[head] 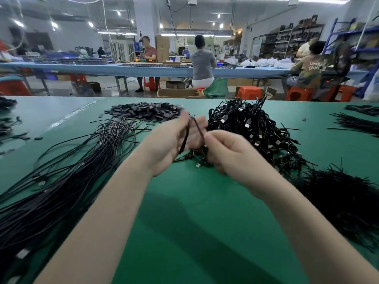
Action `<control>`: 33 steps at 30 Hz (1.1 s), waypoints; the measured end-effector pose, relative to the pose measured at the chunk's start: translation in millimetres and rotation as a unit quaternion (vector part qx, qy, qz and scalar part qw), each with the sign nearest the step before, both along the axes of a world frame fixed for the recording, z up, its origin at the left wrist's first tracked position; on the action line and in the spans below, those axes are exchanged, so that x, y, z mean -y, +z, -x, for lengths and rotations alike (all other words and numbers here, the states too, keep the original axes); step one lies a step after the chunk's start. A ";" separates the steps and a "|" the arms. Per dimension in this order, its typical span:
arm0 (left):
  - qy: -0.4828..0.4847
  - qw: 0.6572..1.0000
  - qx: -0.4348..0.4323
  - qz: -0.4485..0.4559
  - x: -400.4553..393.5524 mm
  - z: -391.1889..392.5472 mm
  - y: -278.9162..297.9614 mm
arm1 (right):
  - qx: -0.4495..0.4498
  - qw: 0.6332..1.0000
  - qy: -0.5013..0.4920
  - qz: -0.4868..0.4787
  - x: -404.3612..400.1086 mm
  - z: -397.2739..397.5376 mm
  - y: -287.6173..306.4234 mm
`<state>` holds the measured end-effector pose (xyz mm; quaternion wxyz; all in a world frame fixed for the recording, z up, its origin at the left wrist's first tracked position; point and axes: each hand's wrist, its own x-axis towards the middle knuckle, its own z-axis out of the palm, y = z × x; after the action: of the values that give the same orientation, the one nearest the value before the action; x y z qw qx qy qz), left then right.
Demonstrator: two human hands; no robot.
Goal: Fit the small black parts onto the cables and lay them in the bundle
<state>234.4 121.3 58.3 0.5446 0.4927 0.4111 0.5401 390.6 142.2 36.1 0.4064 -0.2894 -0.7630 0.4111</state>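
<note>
Both my hands are raised over the middle of the green table. My left hand is blurred, palm turned toward me, with black cable looped across its fingers. My right hand pinches the same cable between thumb and curled fingers. A USB plug dangles below the hands. A heap of small black parts lies behind my left hand. The laid-out cable bundle fans toward the near left. A tangled pile of cables with plugs sits behind my right hand.
More black cable bunches lie at the near right and far right, and loose pieces at the far left. Beyond the table edge, people sit on orange stools at a long blue bench.
</note>
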 end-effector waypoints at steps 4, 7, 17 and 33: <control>-0.066 0.973 0.212 -0.063 5.7 5.7 13.6 | 0.068 0.968 0.192 0.149 -4.9 0.2 -26.8; -0.098 0.974 0.191 -0.079 14.2 14.7 21.2 | 0.168 0.946 0.172 0.220 -18.5 -13.0 -47.3; -0.001 0.993 -0.121 -0.007 2.5 -2.4 -0.3 | -0.008 0.996 -0.069 -0.054 -2.6 4.9 11.7; -0.069 0.986 0.148 0.024 -4.1 -14.4 -11.4 | -0.107 0.961 -0.016 0.254 -4.4 4.0 -19.8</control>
<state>248.8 125.4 46.9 0.6470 0.4210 0.3041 0.5583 386.6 146.7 16.3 0.4053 -0.3495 -0.5812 0.6130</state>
